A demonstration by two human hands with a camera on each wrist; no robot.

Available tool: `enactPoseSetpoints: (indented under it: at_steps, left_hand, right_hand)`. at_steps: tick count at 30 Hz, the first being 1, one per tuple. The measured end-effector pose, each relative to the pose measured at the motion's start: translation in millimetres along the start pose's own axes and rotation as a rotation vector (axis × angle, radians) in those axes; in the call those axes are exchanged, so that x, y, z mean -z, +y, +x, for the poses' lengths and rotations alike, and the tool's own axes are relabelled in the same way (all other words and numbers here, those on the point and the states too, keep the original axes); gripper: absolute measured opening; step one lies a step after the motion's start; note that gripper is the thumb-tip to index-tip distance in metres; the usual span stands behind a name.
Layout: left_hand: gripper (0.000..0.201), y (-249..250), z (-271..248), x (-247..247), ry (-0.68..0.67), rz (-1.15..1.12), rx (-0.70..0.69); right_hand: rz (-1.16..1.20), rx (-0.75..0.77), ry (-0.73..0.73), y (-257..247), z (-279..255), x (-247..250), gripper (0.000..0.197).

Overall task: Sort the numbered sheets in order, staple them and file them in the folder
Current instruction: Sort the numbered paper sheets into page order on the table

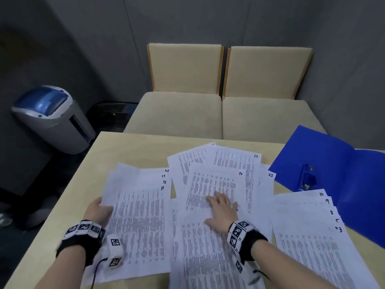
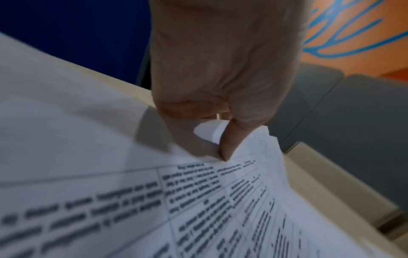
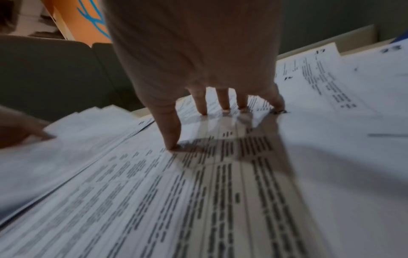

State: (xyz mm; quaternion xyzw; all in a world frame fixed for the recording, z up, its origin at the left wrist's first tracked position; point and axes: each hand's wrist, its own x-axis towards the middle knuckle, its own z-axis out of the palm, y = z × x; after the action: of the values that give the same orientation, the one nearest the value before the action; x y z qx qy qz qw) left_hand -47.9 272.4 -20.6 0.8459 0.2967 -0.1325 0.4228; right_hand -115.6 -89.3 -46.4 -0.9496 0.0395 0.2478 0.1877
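Note:
Numbered printed sheets cover the table. A fanned pile numbered 11 to 14 (image 1: pixel 141 215) lies on the left; my left hand (image 1: pixel 100 209) pinches its left edge, thumb on top (image 2: pixel 227 143). In the middle, sheet 16 (image 1: pixel 212 184) lies over sheet 17 (image 1: pixel 239 161) and others. My right hand (image 1: pixel 223 207) rests flat on sheet 16 with straight, spread fingers (image 3: pixel 223 101). Sheet 23 (image 1: pixel 268 180) pokes out to the right. Another fanned pile, with 10, 9 and 8 showing (image 1: pixel 308 230), lies at the right. An open blue folder (image 1: pixel 325 163) with a metal clip lies at the back right.
Two beige chairs (image 1: pixel 220 113) stand against the table's far edge. A grey and blue bin-shaped machine (image 1: pixel 52 119) stands on the floor at the left, beside a black wire basket (image 1: pixel 110 115). Bare tabletop (image 1: pixel 133 149) shows at the back left.

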Motion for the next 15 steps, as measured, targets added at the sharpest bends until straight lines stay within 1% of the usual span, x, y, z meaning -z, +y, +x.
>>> enactPoseSetpoints:
  at_steps: [3,6,7,8,12,14,15]
  left_hand:
    - [0.031,-25,-2,0,0.082,0.229,0.035]
    - [0.018,-38,-1,-1,0.136,0.336,0.099]
    - [0.014,-39,0,-1,0.139,0.366,0.136]
    - [0.014,-41,4,-1,0.14,0.397,0.167]
    - [0.042,-54,25,-8,0.17,0.42,0.295]
    - [0.057,-42,9,-12,0.262,0.474,0.356]
    - [0.066,-32,-1,-18,0.298,0.511,0.348]
  right_hand:
    - [0.082,-0.006,0.091,6,-6,9,0.062]
    - [0.1,-0.119,0.185,21,-11,23,0.046]
    - [0.101,-0.163,0.191,29,-13,26,0.044]
    - [0.116,-0.196,0.187,37,-16,29,0.042]
    - [0.275,-0.242,0.168,63,-28,26,0.038]
    - [0.336,-0.259,0.156,69,-32,23,0.033]
    - [0.355,-0.267,0.157,71,-32,21,0.028]
